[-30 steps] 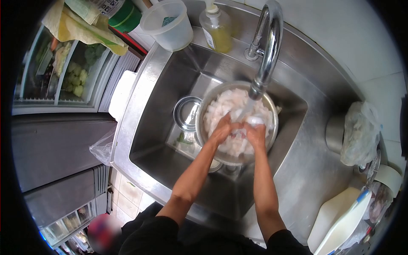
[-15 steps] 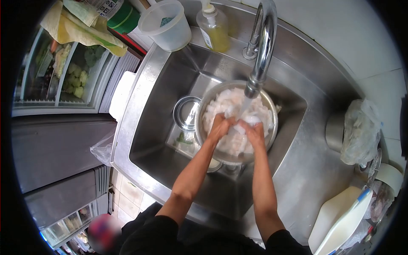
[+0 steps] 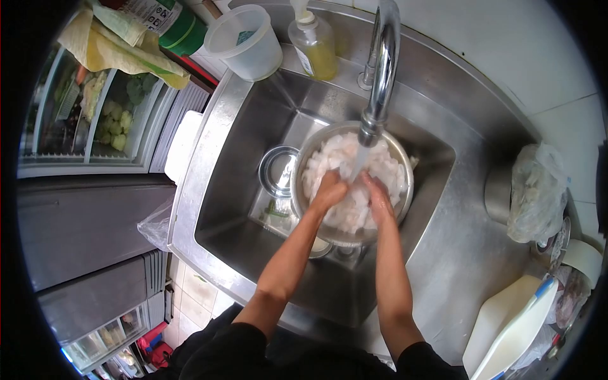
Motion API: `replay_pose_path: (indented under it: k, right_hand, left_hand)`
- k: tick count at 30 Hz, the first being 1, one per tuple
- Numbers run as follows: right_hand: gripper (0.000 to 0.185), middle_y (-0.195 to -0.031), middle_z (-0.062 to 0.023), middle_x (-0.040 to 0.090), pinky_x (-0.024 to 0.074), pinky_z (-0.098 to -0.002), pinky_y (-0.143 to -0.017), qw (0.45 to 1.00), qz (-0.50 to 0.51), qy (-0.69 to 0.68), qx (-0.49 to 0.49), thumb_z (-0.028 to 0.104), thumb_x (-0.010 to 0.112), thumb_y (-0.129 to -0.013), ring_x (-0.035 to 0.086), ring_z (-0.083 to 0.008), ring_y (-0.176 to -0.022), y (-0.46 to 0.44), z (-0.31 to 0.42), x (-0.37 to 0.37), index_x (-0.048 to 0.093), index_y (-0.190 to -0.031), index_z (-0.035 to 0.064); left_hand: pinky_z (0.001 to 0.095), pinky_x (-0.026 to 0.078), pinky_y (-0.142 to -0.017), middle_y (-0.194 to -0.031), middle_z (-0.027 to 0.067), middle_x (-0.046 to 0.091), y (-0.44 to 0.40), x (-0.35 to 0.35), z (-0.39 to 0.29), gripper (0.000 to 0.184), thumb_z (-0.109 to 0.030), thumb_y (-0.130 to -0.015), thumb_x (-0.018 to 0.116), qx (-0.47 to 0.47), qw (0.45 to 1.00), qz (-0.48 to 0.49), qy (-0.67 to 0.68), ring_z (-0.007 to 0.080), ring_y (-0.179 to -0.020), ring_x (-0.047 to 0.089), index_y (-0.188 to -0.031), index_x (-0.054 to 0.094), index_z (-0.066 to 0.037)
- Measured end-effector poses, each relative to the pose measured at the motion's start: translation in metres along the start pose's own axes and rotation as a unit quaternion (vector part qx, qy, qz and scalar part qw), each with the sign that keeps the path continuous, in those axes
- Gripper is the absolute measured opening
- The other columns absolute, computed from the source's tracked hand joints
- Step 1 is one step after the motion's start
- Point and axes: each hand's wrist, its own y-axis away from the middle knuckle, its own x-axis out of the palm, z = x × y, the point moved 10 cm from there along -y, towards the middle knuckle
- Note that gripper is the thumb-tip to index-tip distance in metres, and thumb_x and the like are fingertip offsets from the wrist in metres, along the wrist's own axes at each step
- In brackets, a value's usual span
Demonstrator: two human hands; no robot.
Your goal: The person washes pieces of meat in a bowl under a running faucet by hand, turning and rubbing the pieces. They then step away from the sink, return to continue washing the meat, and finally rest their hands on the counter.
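Note:
A round metal bowl (image 3: 409,183) stands in the sink, filled with pale pinkish-white pieces (image 3: 342,152) that look like raw meat or fish. Over the left part of the pile, my left hand (image 3: 330,190) is closed with curled fingers; what lies inside its grip is hidden. My right hand (image 3: 378,197) rests at the right part of the pile with its fingers stretched out, palm turned toward the left hand. Water runs from the chrome faucet (image 3: 372,123) down between both hands onto the pieces.
Beside the bowl, a small metal dish (image 3: 276,172) and green scraps (image 3: 275,209) lie on the sink (image 3: 240,158) floor. A plastic tub (image 3: 253,54) and soap bottle (image 3: 316,50) stand on the back ledge. Right counter: plastic bag (image 3: 538,190), white container (image 3: 506,329).
My right hand has opened out from the white piece it was handling, its fingers now straighter. The left hand stays at nearly the same place. The view has shifted slightly.

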Motion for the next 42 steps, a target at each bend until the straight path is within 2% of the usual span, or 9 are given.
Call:
replay_pose_path:
  k: [2, 5, 8, 14, 23, 26, 35, 38, 42]
  right_hand:
    - [0.088, -0.129, -0.0180, 0.056, 0.0346, -0.0345, -0.105, 0.999, -0.033, -0.004, 0.002, 0.046, 0.079, -0.074, 0.052, -0.0262, -0.119, -0.004, -0.008, -0.003, 0.044, -0.138, -0.0046]
    - [0.088, -0.127, -0.0180, 0.057, 0.0381, -0.0335, -0.102, 0.989, 0.120, 0.024, -0.086, 0.045, 0.079, -0.075, 0.054, -0.0245, -0.117, 0.022, 0.035, 0.028, 0.044, -0.138, -0.0052]
    - [0.081, -0.125, -0.0179, 0.058, 0.0426, -0.0311, -0.097, 0.986, 0.118, 0.035, -0.112, 0.041, 0.078, -0.076, 0.057, -0.0217, -0.109, 0.013, 0.032, 0.032, 0.047, -0.135, -0.0051]
    - [0.063, -0.105, -0.0135, 0.063, 0.0483, -0.0304, -0.083, 0.986, 0.117, 0.015, -0.119, 0.030, 0.074, -0.076, 0.060, -0.0191, -0.090, -0.007, 0.018, 0.036, 0.054, -0.124, -0.0058]
    - [0.042, -0.096, -0.0080, 0.062, 0.0485, -0.0303, -0.075, 0.980, 0.102, -0.064, -0.157, 0.024, 0.070, -0.077, 0.058, -0.0187, -0.083, 0.012, 0.026, 0.040, 0.064, -0.108, -0.0028]
    - [0.036, -0.093, -0.0050, 0.061, 0.0476, -0.0303, -0.074, 0.981, 0.047, -0.028, -0.184, 0.023, 0.069, -0.077, 0.057, -0.0172, -0.081, -0.014, -0.001, 0.029, 0.066, -0.104, -0.0008]
    - [0.037, -0.104, -0.0064, 0.066, 0.0476, -0.0285, -0.080, 0.972, 0.153, -0.124, -0.130, 0.014, 0.072, -0.073, 0.061, -0.0161, -0.089, 0.003, 0.019, 0.043, 0.066, -0.107, -0.0004]
    - [0.038, -0.104, -0.0071, 0.067, 0.0478, -0.0283, -0.081, 0.967, 0.172, -0.150, -0.109, 0.012, 0.070, -0.075, 0.062, -0.0161, -0.091, 0.012, 0.025, 0.048, 0.065, -0.111, -0.0011]
    - [0.041, -0.103, -0.0074, 0.066, 0.0478, -0.0293, -0.081, 0.962, 0.133, -0.213, -0.110, 0.014, 0.068, -0.076, 0.061, -0.0168, -0.090, 0.014, 0.022, 0.043, 0.063, -0.114, -0.0019]
  left_hand:
    - [0.0322, 0.051, -0.076, -0.095, 0.0141, 0.071, -0.006, 0.004, 0.007, 0.040, -0.020, -0.074, 0.072, 0.019, 0.999, 0.010, -0.040, 0.0218, -0.082, 0.066, -0.105, 0.069, 0.005]
    - [0.0328, 0.051, -0.078, -0.095, 0.0151, 0.070, -0.012, 0.002, 0.022, 0.041, -0.019, -0.072, 0.073, 0.003, 0.996, 0.011, -0.088, 0.0222, -0.084, 0.065, -0.104, 0.069, 0.006]
    - [0.0388, 0.049, -0.085, -0.099, 0.0276, 0.068, 0.001, 0.008, 0.004, 0.062, -0.035, -0.066, 0.076, 0.003, 0.996, 0.056, -0.068, 0.0356, -0.096, 0.067, -0.108, 0.064, 0.009]
    - [0.0375, 0.048, -0.087, -0.105, 0.0283, 0.065, 0.007, 0.003, 0.012, 0.071, -0.032, -0.064, 0.075, -0.024, 0.998, 0.036, -0.041, 0.0357, -0.101, 0.064, -0.118, 0.055, 0.010]
    - [0.0348, 0.049, -0.080, -0.095, 0.0195, 0.065, 0.012, 0.006, 0.010, 0.057, -0.015, -0.061, 0.070, -0.001, 0.998, 0.034, 0.048, 0.0267, -0.089, 0.063, -0.112, 0.055, 0.008]
    - [0.0284, 0.048, -0.078, -0.099, 0.0079, 0.064, 0.018, 0.003, 0.006, 0.061, -0.002, -0.061, 0.064, -0.040, 0.998, 0.038, 0.034, 0.0189, -0.087, 0.059, -0.121, 0.057, 0.002]
    - [0.0260, 0.044, -0.060, -0.095, 0.0054, 0.063, 0.017, 0.007, 0.006, 0.065, -0.002, -0.055, 0.062, -0.022, 0.989, 0.084, 0.119, 0.0146, -0.079, 0.058, -0.120, 0.057, -0.002]
    - [0.0269, 0.042, -0.051, -0.094, 0.0046, 0.062, 0.023, 0.002, 0.007, 0.066, -0.005, -0.056, 0.062, -0.091, 0.987, 0.061, 0.116, 0.0142, -0.076, 0.057, -0.122, 0.055, -0.003]
    - [0.0266, 0.040, -0.045, -0.091, 0.0047, 0.061, 0.013, -0.002, 0.021, 0.063, -0.012, -0.061, 0.061, -0.080, 0.988, 0.021, 0.130, 0.0142, -0.071, 0.056, -0.123, 0.054, -0.003]
